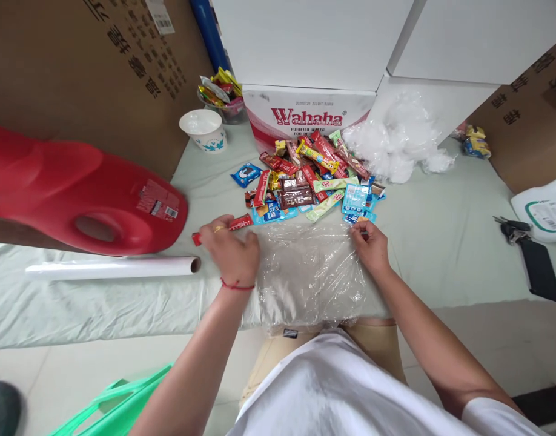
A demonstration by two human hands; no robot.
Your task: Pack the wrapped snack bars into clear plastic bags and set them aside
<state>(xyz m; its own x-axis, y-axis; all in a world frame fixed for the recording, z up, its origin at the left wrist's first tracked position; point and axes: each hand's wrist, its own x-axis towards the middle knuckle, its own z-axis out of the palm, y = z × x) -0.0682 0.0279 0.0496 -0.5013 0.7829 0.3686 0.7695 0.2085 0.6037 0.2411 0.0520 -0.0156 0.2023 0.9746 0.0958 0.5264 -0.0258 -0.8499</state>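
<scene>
My left hand [230, 249] is closed over a red-wrapped snack bar [241, 222], whose ends show on both sides of the fingers. My right hand [371, 247] pinches the upper right corner of a sheet of clear plastic film [300, 275]. The film lies wrinkled between my hands and reaches the table's front edge. Just beyond the right fingertips is a light blue snack packet [356, 198]. A pile of wrapped snacks [298, 196] in red, brown, green, yellow and blue spreads behind the film.
At left are a big red jug [123, 200], a film roll [114, 267] and a paper cup [204, 130]. A Wahaha carton [305, 115] and crumpled clear plastic [398, 139] stand behind the pile. Keys [514, 231], a black case [539, 269] and a white bottle [548, 209] lie right.
</scene>
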